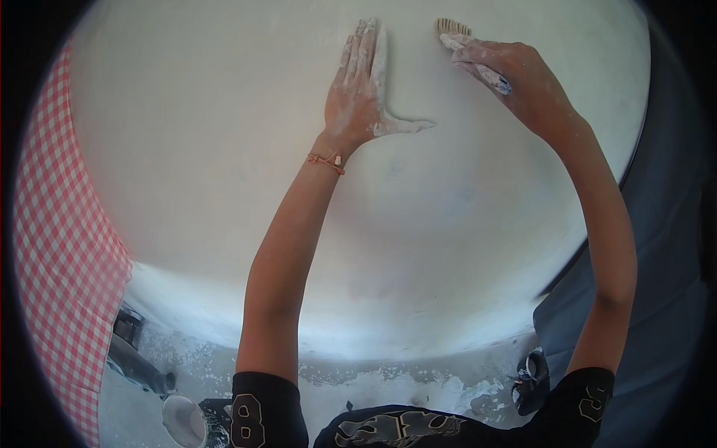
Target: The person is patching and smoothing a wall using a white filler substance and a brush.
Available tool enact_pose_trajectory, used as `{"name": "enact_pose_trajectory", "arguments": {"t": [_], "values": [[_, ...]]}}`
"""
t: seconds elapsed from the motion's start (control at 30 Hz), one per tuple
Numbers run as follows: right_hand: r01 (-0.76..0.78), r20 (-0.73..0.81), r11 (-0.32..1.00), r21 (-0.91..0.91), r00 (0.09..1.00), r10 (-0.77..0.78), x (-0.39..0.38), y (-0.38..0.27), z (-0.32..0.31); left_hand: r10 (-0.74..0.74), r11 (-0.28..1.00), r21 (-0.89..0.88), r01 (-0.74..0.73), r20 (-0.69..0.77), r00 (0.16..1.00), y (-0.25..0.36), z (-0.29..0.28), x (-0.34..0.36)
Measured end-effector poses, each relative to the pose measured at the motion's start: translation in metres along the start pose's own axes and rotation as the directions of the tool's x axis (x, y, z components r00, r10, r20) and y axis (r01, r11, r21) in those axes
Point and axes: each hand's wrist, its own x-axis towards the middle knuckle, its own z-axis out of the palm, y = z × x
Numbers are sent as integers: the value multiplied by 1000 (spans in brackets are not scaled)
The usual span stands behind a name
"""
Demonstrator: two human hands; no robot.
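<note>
A large, smooth white surface (209,134) fills most of the head view. My left hand (358,93) lies flat against its upper middle, fingers together pointing away and thumb stretched out to the right. White paste or powder coats the fingers and thumb. To the right, my right hand (515,75) is closed round the whitened handle of a brush (454,28). The brush's pale bristles point up and left, close to the white surface; whether they touch it I cannot tell. Part of the handle is hidden by my fingers.
A red-and-white checked cloth (56,246) hangs along the left side, and a dark grey cloth (661,299) along the right. Below, a white-splattered floor (358,381) holds a white bucket (183,420), a dark tool-like object (138,364) and a black object (531,381).
</note>
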Motion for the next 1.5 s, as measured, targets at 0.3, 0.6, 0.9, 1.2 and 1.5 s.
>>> {"name": "enact_pose_trajectory", "arguments": {"t": [0.3, 0.6, 0.9, 1.2, 1.5], "values": [[-210, 347, 930, 300, 933, 98, -22, -43, -6, 65, 997, 29, -68, 83, 994, -5, -2, -7], [-49, -149, 927, -372, 989, -7, 22, -1, 2, -22, 993, 117, 17, 45, 999, -4, -9, -20], [-123, 196, 982, 141, 976, 94, -3, -49, 37, -25, 987, 159, 11, 86, 996, -11, -13, -23], [-429, 315, 779, 458, 897, 309, 35, -6, 16, -15, 989, 148, 4, 75, 997, -13, -11, -25], [131, -136, 945, -301, 975, -178, 54, -14, 36, -39, 984, 175, 20, 101, 994, -12, -21, -25]]}}
